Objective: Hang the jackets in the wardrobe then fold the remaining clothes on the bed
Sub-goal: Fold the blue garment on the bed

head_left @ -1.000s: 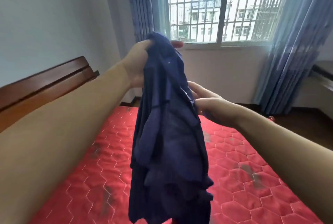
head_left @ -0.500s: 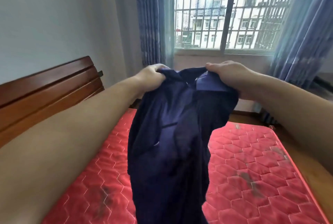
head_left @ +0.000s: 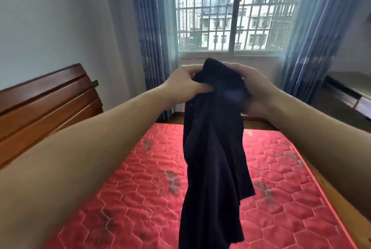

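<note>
Nearest the viewer, the tail of the dark navy garment (head_left: 212, 168) trails down past the bottom edge of the view, so its lowest hem is out of sight. It hangs free over the red quilted mattress (head_left: 140, 188) of the bed, and I cannot tell whether it brushes the fabric below. Its long axis runs almost straight from six o'clock up to twelve, tilting a little toward five at the bottom, one limp column with folds bunched lengthwise.

Further out, at the top of that column, both hands meet. The left hand (head_left: 183, 84) is curled on the bunched top from the nine o'clock side, fingers tucked into the cloth. The right hand (head_left: 252, 90) clamps it from the three o'clock side, its fingers partly hidden behind the fabric. The two grips sit close together, almost touching, with a small crest of cloth poking up between them.

So everything of the garment lies below the grip, toward six, and neither hand is clearly the nearer one. To my eye the next move needs the hands to part toward nine and three, spreading the top edge before it is laid flat.

Beyond are the wooden headboard (head_left: 46, 100) at nine, the barred window (head_left: 230, 12) and blue curtains (head_left: 152, 34).
</note>
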Available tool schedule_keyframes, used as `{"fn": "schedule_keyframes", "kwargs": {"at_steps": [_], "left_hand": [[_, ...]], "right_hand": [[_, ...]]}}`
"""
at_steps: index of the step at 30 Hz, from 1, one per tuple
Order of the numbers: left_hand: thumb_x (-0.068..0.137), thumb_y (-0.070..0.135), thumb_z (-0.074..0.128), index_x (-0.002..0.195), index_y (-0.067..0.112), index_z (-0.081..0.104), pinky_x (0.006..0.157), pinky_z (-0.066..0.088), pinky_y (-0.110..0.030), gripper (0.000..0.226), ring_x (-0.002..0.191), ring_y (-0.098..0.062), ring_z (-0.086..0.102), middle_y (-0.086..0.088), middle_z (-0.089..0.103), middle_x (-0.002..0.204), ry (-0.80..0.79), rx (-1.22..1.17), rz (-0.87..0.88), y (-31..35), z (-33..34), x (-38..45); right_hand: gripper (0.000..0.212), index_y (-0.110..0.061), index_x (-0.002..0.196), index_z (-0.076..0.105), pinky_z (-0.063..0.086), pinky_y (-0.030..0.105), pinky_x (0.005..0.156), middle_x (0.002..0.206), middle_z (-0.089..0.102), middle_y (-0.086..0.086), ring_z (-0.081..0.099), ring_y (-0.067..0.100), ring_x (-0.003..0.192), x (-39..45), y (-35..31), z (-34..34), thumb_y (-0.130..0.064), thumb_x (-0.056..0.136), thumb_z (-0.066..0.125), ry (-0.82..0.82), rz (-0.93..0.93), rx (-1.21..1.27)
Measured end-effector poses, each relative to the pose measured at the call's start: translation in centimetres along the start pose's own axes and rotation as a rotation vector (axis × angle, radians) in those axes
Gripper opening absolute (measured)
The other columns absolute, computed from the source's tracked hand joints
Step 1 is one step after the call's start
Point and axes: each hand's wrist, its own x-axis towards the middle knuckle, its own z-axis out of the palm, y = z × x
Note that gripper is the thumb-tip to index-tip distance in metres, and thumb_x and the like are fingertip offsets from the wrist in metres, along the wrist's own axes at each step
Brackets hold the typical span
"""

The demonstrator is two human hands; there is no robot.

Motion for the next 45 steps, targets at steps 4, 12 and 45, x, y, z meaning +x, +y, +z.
{"fn": "schedule_keyframes", "kwargs": {"at_steps": [4,12,45], "left_hand": [[0.076,0.020,0.081,0.086,0.027,0.076,0.069,0.057,-0.023,0.013,0.077,-0.005,0.072,0.013,0.076,0.080,0.064,-0.007,-0.105,-0.5,1.1,1.2],[0.075,0.020,0.080,0.085,0.018,0.077,0.072,0.058,-0.030,0.011,0.082,-0.019,0.075,-0.002,0.077,0.086,0.077,-0.105,-0.196,1.9,-0.2,2.9],[0.080,0.023,0.078,0.090,0.023,0.075,0.060,0.047,-0.023,0.011,0.067,-0.011,0.062,0.005,0.070,0.074,-0.231,0.739,-0.569,-18.9,-1.2,6.5]], "right_hand": [[0.039,-0.024,0.111,0.067,0.049,0.035,0.083,0.101,0.061,0.003,0.056,0.022,0.095,-1.2,2.5,-1.7,-0.041,0.076,0.076,0.054,0.000,-0.172],[0.030,-0.017,0.055,0.051,0.037,0.020,0.047,0.054,0.054,-0.008,0.046,0.011,0.051,-1.4,11.0,-4.9,-0.014,0.083,0.060,0.543,-0.150,-1.044],[0.007,-0.019,0.079,0.075,0.051,0.024,0.060,0.068,0.071,-0.002,0.069,0.018,0.067,1.0,5.6,-25.3,-0.020,0.074,0.079,0.106,0.698,-1.692]]}}
